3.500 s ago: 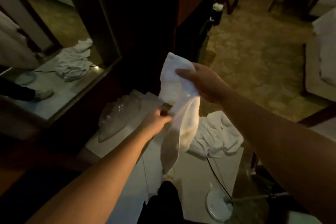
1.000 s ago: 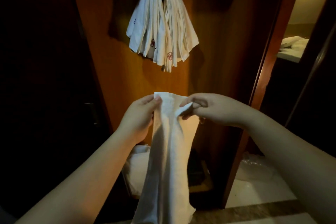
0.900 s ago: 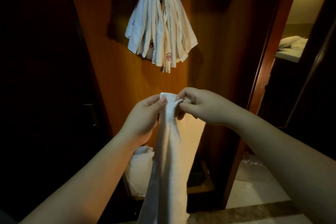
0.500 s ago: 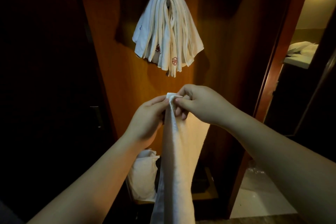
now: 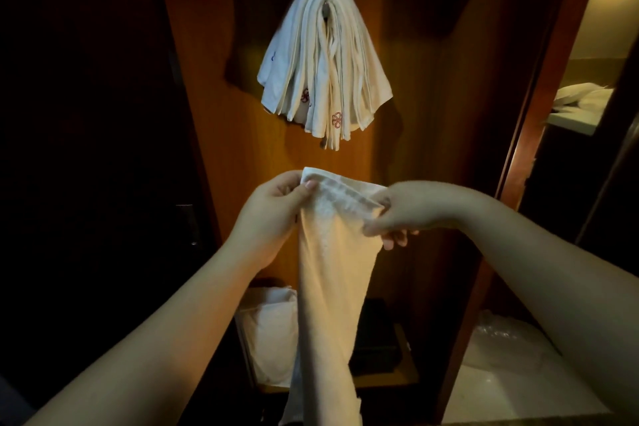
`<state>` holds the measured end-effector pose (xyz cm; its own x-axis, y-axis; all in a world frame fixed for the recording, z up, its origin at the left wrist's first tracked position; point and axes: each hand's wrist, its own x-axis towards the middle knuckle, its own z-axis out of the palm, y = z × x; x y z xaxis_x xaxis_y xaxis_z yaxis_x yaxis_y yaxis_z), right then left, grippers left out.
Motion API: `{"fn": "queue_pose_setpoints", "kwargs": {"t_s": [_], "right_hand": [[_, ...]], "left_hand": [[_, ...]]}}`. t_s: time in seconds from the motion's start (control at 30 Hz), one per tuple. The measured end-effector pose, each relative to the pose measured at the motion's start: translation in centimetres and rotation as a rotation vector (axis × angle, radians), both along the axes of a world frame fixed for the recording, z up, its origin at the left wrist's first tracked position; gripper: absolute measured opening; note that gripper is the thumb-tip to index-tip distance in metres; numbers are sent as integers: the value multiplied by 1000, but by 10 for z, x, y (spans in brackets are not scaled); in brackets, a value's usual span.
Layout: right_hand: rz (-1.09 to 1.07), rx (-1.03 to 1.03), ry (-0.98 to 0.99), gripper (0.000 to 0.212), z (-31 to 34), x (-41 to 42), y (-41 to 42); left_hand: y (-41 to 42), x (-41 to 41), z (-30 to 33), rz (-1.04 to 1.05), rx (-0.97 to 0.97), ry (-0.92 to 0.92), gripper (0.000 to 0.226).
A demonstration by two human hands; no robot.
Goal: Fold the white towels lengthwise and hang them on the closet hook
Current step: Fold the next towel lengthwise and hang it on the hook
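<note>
Towel [image 5: 328, 273] top edge pinched, left hand [image 5: 273, 214], right hand [image 5: 411, 211], fingers curled.

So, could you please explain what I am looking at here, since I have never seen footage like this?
There is no machine: a camera worn on a person's head looks forward and down at their two bare hands. The left hand and right hand each pinch a top corner of a white towel, which hangs down between them. Above, a bundle of folded towels hangs on the wooden closet wall. Low in the closet sits something white, too dim to identify.
</note>
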<state>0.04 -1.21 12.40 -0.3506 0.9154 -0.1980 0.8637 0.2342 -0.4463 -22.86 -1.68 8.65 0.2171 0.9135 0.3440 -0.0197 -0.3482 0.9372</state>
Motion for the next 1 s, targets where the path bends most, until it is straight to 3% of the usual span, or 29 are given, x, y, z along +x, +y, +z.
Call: {"fn": "queue_pose_setpoints", "kwargs": {"t_s": [0.07, 0.17, 0.27, 0.43, 0.57, 0.67, 1.0], "right_hand": [[-39, -52, -143, 19, -13, 15, 7], [-84, -77, -169, 33, -20, 32, 9], [-68, 104, -218, 36, -7, 37, 11], [-122, 516, 215, 19, -18, 27, -1], [-151, 565, 301, 18, -35, 23, -8], [-211, 584, 500, 11, -30, 28, -8], [-90, 485, 25, 13, -17, 53, -5]], "left_hand": [[6, -11, 3, 24, 39, 51, 18], [14, -25, 3, 95, 55, 140, 22], [21, -35, 0, 148, 36, 184, 25], [21, -48, -4, 268, 104, 155, 21], [19, -49, -18, 284, 131, 107, 23], [18, -46, -16, 270, 183, 57, 17], [21, -38, -31, 289, 158, 286, 17]]}}
